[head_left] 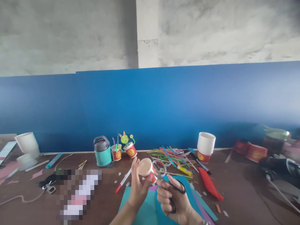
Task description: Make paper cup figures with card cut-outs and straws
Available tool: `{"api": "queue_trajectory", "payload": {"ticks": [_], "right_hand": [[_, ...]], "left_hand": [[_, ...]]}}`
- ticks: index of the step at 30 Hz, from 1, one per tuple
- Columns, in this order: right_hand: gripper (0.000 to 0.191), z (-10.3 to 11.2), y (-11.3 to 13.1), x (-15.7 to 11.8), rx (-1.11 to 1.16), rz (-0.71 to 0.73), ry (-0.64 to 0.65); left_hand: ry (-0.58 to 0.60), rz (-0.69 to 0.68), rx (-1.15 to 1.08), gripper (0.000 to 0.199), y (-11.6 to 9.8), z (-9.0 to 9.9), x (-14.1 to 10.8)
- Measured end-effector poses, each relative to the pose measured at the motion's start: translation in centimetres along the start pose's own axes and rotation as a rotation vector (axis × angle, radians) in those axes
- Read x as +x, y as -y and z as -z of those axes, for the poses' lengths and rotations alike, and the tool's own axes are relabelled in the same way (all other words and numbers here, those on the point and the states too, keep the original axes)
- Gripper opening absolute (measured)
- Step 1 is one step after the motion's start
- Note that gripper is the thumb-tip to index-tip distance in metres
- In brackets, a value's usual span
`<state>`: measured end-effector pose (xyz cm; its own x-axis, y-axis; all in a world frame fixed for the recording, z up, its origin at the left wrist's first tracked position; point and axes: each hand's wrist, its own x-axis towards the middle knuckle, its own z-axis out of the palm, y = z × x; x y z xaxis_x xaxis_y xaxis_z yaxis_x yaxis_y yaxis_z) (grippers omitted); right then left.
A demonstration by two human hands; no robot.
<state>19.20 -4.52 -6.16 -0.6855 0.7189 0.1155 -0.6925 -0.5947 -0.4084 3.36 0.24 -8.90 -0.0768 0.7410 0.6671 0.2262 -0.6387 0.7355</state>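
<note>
A red and white paper cup (145, 167) is tilted with its open mouth toward me, held between the thumb and fingers of my left hand (138, 186). My right hand (172, 198) is closed round the black handles of a pair of scissors (176, 188). The scissor blades touch or overlap the right side of the cup; exactly where they meet it is hard to make out. Beneath both hands lie sheets of teal and blue paper (142, 207), with purple paper showing at the edges.
Behind my hands are coloured sticks (172, 157), a yellow glue tube (185, 170) and two decorated cups (130, 150). A teal jar (103, 153) stands left of them, stacked cups (205, 146) to the right. Further right lies a red pouch (210, 184). A blue partition (145, 106) borders the table.
</note>
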Motion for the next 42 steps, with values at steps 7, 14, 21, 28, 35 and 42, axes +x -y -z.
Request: {"api": "queue_trajectory", "payload": {"ticks": [7,14,21,28,35,42], "right_hand": [[0.042,-0.3,-0.1,0.1,-0.253,0.010,-0.097],[0.062,1.1,-0.7,0.5,-1.582,0.038,-0.635],[0.069,-0.2,-1.3,-0.4,-2.207,-0.253,-0.620],[0.060,-0.7,3.8,0.3,-1.596,-0.615,-0.216],[0.060,-0.5,3.3,0.8,-1.579,-0.645,-0.235],[0.021,2.0,4.9,1.5,-1.736,-0.270,-0.860]], "left_hand": [[-0.027,0.514,-0.497,0.084,0.5,-0.4,0.8],[-0.309,0.543,-0.365,0.066,1.3,1.6,2.5],[-0.244,0.568,-0.496,0.065,1.8,1.3,2.3],[-0.125,0.635,-0.606,0.061,1.6,1.2,1.8],[-0.098,0.656,-0.636,0.061,1.9,1.1,1.6],[-0.147,0.647,-0.637,0.064,2.1,1.1,1.7]]}}
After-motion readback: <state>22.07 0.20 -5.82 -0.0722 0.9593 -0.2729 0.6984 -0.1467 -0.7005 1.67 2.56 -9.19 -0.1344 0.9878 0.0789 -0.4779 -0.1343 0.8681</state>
